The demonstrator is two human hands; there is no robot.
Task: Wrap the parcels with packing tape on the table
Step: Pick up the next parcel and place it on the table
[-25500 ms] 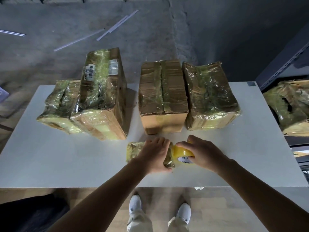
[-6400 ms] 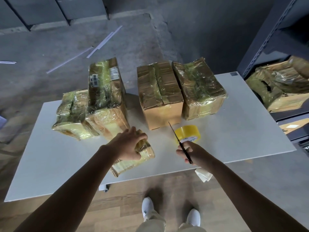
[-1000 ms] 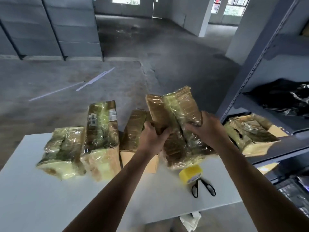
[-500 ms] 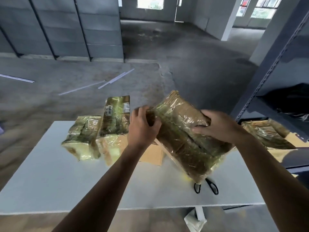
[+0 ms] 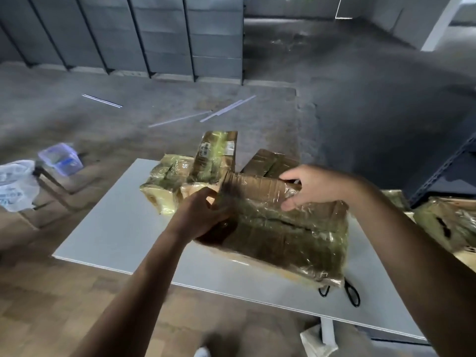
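While the parcel [image 5: 283,240] sits tilted over the near right part of the table [image 5: 123,215], the person has both hands on it. The left hand [image 5: 203,217] grips its left end, fingers curled round the corner. The right hand [image 5: 316,186] takes the far top edge, fingers reaching over it and the thumb down on the shiny film, so the edge is pinched between them. From here I can't tell if the parcel's underside touches the tabletop. It is brown card under crinkled yellowish tape.

Black scissors [image 5: 351,292] lie on the table, their handles poking out from under the parcel's near right corner. Three other parcels [image 5: 216,153] stand bunched at the table's far end, just behind the hands: a low one on the left, a tall one with labels, and a plain brown one beside it. A rack [image 5: 448,176] on the right holds one more wrapped box [image 5: 448,222].
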